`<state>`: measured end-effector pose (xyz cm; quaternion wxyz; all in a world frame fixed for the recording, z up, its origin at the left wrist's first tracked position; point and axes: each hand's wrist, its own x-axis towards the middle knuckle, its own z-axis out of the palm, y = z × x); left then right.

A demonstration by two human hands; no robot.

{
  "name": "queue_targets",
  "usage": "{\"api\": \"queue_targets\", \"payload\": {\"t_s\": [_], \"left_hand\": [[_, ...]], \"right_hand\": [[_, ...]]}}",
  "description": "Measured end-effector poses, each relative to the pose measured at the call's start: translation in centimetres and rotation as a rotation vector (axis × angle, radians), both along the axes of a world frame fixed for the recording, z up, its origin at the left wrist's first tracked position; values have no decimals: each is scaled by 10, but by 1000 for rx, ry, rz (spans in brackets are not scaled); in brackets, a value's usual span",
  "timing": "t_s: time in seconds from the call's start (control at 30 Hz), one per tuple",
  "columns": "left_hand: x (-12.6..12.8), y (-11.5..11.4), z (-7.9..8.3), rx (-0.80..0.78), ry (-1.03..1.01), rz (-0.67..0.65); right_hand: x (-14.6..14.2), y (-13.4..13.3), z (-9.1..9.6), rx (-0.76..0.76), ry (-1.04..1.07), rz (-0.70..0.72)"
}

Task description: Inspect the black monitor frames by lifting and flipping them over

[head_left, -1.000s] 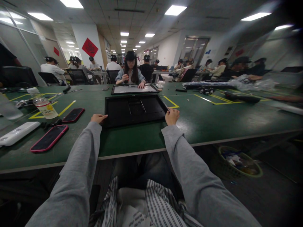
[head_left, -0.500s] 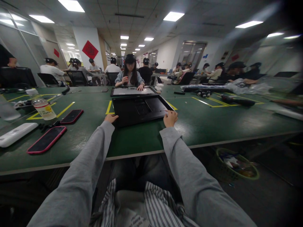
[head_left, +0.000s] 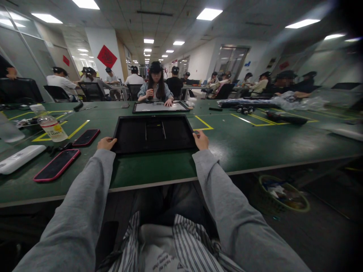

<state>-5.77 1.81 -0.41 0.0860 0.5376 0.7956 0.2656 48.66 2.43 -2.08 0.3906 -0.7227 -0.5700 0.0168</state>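
Note:
A wide black plastic monitor back cover (head_left: pixel 130 134) lies on the green table, its hollow inner side facing up and its long edge toward me. My left hand (head_left: pixel 106 143) grips its left edge near the front corner, with the thumb on the rim. At the right edge, my right hand (head_left: pixel 201 140) holds the rim the same way. The fingers under both edges are partly hidden. Just beyond the cover, a display panel with a black frame (head_left: pixel 161 107) lies before a person seated opposite.
Left on the table are a red-cased phone (head_left: pixel 56 166), a second phone (head_left: pixel 86 138), a white device (head_left: pixel 21 159) and a drink bottle (head_left: pixel 51 124). A dark power tool (head_left: pixel 286 118) and plastic wrap (head_left: pixel 300 101) lie right. A waste basket (head_left: pixel 283 194) stands below.
The black cover has turned to lie squarer to me and shifted left, and its hollow inner side now shows. My left hand has moved left with it; the right hand stays near the same place.

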Motion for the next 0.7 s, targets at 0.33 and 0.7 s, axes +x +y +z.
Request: {"api": "queue_targets", "payload": {"t_s": [0.33,0.7], "left_hand": [[7,-7,0,13,117,-60],[30,-33,27,313,317,-58]], "right_hand": [[-1,6,-5,-61,-25,62],[-8,-7,12,61,-199,45]]}}
